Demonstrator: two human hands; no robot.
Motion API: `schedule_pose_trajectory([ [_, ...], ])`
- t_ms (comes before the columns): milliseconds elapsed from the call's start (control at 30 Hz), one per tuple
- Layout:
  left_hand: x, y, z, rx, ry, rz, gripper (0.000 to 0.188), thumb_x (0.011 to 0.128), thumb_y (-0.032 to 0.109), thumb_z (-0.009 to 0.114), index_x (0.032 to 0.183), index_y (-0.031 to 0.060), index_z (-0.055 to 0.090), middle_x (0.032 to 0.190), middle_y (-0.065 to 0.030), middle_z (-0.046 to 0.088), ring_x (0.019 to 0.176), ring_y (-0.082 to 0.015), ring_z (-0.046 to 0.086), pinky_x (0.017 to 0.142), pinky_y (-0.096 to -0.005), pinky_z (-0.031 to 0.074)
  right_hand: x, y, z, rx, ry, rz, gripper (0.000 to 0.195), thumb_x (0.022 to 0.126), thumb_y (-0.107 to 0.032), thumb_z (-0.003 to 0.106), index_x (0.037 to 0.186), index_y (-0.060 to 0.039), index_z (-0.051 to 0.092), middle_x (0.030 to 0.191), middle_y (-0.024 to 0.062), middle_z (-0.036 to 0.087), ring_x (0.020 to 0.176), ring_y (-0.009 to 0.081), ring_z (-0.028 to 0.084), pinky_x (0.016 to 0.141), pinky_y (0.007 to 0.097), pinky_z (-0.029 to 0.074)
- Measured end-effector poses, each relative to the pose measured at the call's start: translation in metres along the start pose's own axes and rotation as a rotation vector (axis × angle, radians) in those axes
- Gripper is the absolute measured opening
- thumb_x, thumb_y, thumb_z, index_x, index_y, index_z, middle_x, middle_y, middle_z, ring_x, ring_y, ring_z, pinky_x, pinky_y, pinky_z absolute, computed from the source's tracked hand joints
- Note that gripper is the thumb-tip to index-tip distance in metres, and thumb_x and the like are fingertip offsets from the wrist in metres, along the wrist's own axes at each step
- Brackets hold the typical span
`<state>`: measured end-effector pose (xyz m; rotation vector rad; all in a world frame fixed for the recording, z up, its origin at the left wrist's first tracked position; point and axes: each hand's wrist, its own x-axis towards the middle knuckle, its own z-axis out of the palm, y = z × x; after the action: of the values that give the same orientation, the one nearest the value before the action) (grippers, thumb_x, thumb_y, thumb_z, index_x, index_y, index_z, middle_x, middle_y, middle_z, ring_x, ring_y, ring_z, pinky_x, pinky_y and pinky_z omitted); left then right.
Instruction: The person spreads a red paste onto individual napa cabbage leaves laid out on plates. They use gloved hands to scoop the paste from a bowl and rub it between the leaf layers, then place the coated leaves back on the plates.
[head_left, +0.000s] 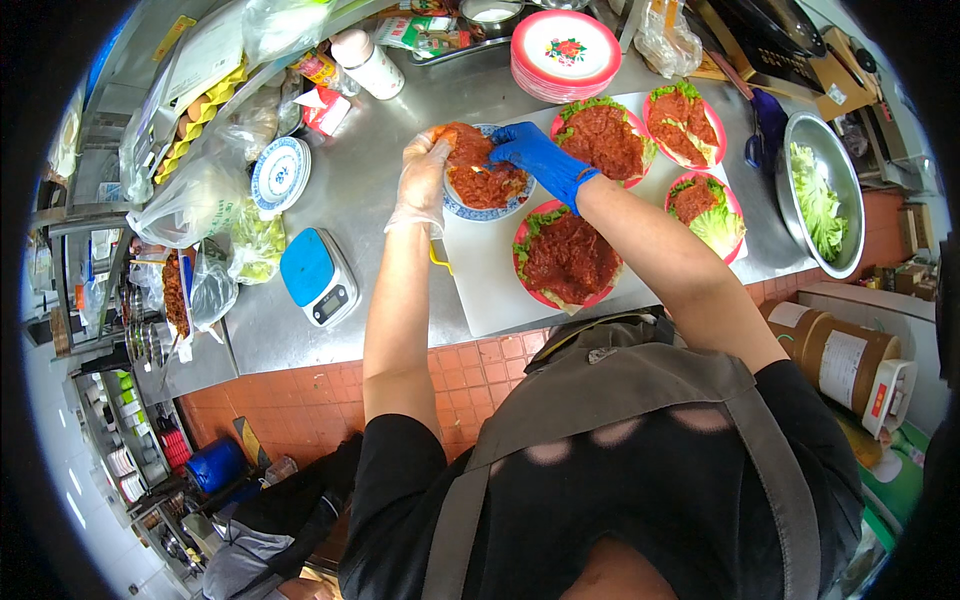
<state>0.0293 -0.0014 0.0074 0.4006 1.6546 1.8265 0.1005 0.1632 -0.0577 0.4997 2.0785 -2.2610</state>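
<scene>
My left hand (421, 176), in a clear plastic glove, grips the edge of a red-sauced slice of meat (470, 146). At its other edge are the curled fingers of my right hand (536, 154), in a blue glove. The slice is over a blue-and-white plate (480, 214), where more red-sauced meat (487, 187) lies. Nearby, red-rimmed plates hold lettuce topped with red-sauced meat: one plate (519, 262) in front of my right forearm, another (643, 178) beyond it, and two plates (721, 124) (739, 251) further right. My right fingertips are partly hidden.
A white cutting board (480, 292) lies under the plates. Left are a kitchen scale (307, 266), stacked blue-and-white plates (281, 176) and a white bottle (371, 67). Red-rimmed plates (566, 49) are stacked behind. A steel bowl of lettuce (795, 202) stands right. Another person (262, 540) is lower left.
</scene>
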Motion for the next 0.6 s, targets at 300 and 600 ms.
schedule_pose_trajectory([
  [300, 0.006, -0.010, -0.009, 0.108, -0.093, 0.007, 0.019, 0.087, 0.008, 0.055, 0.101, -0.0039, 0.062, 0.090, -0.0051, 0.064, 0.082, -0.0118, 0.056, 0.079, -0.0255, 0.044, 0.010, 0.004, 0.017, 0.104, 0.043, -0.311, 0.037, 0.073, -0.015, 0.073, 0.106, -0.0011, 0.066, 0.090, 0.0140, 0.068, 0.082, 0.0176, 0.062, 0.076, 0.0319, 0.048],
  [600, -0.008, 0.009, -0.007, 0.300, -0.198, -0.049, 0.028, 0.079, -0.004, 0.056, 0.106, -0.0055, 0.057, 0.091, -0.0068, 0.063, 0.083, -0.0138, 0.057, 0.079, -0.0269, 0.045, 0.007, -0.027, -0.006, -0.354, -0.030, -0.199, 0.039, 0.070, -0.023, 0.076, 0.098, 0.0021, 0.067, 0.089, 0.0197, 0.068, 0.078, 0.0253, 0.065, 0.072, 0.0359, 0.049],
])
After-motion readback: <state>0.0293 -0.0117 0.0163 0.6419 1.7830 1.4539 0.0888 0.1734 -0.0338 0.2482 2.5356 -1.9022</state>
